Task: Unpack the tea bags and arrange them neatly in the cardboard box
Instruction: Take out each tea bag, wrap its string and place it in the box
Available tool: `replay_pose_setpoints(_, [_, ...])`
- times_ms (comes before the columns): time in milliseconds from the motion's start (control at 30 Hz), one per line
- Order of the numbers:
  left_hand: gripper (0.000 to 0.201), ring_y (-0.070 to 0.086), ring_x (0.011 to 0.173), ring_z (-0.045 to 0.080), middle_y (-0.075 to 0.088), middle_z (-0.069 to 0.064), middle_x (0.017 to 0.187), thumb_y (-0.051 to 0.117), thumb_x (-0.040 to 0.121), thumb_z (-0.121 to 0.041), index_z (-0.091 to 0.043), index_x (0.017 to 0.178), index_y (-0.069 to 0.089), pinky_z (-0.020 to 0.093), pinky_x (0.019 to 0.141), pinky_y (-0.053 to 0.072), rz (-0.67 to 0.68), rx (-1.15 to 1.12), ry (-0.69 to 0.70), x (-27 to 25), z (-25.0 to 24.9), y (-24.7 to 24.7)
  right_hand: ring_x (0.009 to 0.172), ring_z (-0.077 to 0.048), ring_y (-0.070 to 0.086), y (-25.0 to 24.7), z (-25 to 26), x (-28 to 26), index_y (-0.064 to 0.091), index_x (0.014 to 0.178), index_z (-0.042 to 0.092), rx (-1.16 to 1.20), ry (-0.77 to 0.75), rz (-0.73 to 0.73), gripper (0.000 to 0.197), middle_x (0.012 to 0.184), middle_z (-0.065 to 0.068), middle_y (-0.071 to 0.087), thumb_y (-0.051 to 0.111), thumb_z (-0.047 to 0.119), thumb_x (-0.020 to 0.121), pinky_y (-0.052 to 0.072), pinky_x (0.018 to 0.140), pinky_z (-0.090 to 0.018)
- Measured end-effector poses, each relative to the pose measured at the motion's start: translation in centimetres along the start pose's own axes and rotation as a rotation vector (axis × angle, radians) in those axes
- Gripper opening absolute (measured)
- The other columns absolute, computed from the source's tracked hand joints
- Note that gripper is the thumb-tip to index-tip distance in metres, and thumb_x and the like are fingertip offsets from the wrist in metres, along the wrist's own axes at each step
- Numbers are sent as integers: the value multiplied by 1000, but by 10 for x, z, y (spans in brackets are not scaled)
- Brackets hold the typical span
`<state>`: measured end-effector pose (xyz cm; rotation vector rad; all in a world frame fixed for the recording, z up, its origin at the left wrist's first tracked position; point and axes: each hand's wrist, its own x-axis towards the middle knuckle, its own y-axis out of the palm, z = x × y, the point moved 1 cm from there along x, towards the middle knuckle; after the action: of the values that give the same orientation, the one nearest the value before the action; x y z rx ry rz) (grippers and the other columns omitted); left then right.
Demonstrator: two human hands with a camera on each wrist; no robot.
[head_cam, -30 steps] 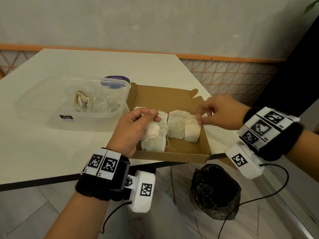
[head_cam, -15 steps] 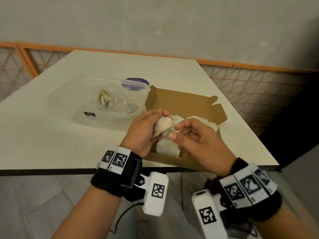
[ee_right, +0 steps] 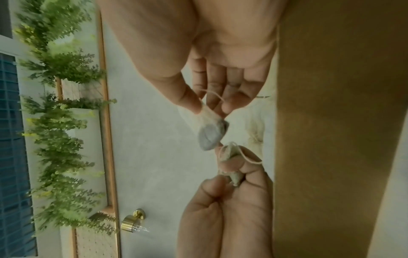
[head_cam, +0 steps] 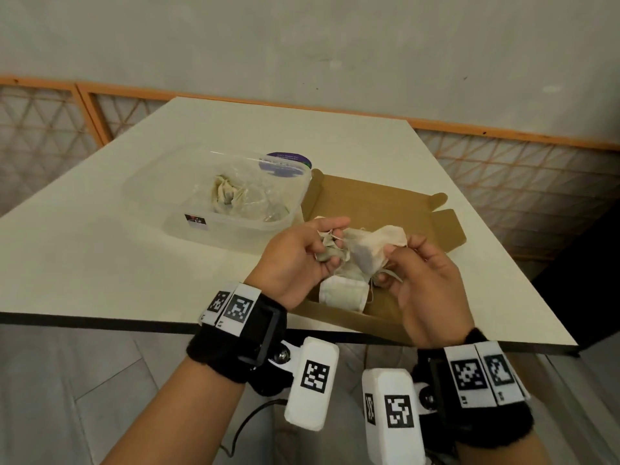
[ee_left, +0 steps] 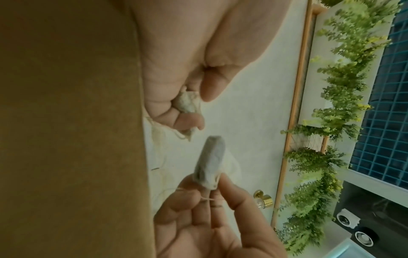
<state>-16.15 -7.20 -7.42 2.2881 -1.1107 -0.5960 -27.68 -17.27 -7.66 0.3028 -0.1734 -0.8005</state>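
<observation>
Compared with half a second ago, the two hands have drawn apart and a tea bag point(head_cam: 370, 251) now stretches between them above the cardboard box point(head_cam: 375, 203); before, both hands were bunched together on it. Left hand point(head_cam: 295, 263): grip curled, pinching a crumpled wad of wrapper and string point(ee_left: 187, 103). Right hand point(head_cam: 426, 280): thumb and fingers pinching the tea bag's end, string trailing over the fingers point(ee_right: 212, 82). Tea bag is soft, pale paper with a dark fill showing through. More tea bags point(head_cam: 342, 293) lie flat in the box on the white table point(head_cam: 100, 256). Clear plastic tub point(head_cam: 188, 193) just left of the box holds crumpled wrappers; its purple label point(head_cam: 285, 161) and small dark sticker are too blurred to read
</observation>
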Motion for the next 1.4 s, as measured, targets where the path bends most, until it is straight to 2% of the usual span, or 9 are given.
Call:
replay_pose_setpoints(200, [30,70,77,14,69,13,92,44,88,16,-1,112,53,18,64,56,22,18,112,0,3,1,81,-23,62,1,-1,0,59,100,13,20,-43,-49,20,75,-2,70,58,1,85,46,91,-53])
replay_pose_setpoints(300, [18,70,76,9,71,7,84,47,91,7,1,101,60,14,65,55,60,67,136,-1,4,2,84,-24,63,0,1,-2,61,108,10,24,-48,4,32,82,-7,68,64,9,76,47,90,-49])
replay_pose_setpoints(433, [17,66,71,6,70,4,87,50,91,-2,-4,100,64,15,60,54,45,105,143,-1,3,2,84,-22,65,0,0,-3,66,91,6,31,-36,41,25,86,-8,71,65,14,67,51,85,-45])
replay_pose_setpoints(600, [21,45,49,1,55,-2,66,46,95,-5,-12,90,65,11,42,31,-54,277,107,0,4,4,78,-19,63,-1,-1,-2,64,86,7,30,-33,54,8,78,-4,71,60,2,80,54,68,-28])
replay_pose_setpoints(733, [19,41,46,1,51,-7,58,62,80,-33,-14,81,60,12,41,29,21,424,78,-6,4,12,73,-15,64,-1,-2,-2,62,83,8,22,-33,52,10,73,0,70,58,-1,83,54,64,-26])
replay_pose_setpoints(933, [17,59,46,3,64,-2,57,61,84,3,-10,74,59,11,41,41,11,425,147,-6,7,13,84,-20,68,2,3,-5,63,94,7,9,21,35,27,99,-13,71,64,26,74,58,72,-34])
replay_pose_setpoints(1067, [9,63,51,5,68,3,64,65,82,3,-5,78,62,10,45,43,39,465,156,-7,8,13,93,-28,67,0,8,-7,68,93,11,-267,-57,17,17,95,-13,71,70,17,77,55,84,-43])
replay_pose_setpoints(1233, [6,41,46,1,57,-8,58,63,86,-10,-12,81,66,9,40,32,-31,480,182,-4,7,11,79,-13,64,-28,49,-1,72,87,15,-837,-199,22,10,85,-5,71,62,16,85,49,70,-13])
replay_pose_setpoints(1400, [9,39,48,2,55,-8,64,63,87,-21,-13,86,66,11,39,27,-67,441,158,-1,7,7,91,-24,64,-61,76,17,71,85,18,-1211,-50,150,14,90,-9,70,57,15,85,49,91,-42])
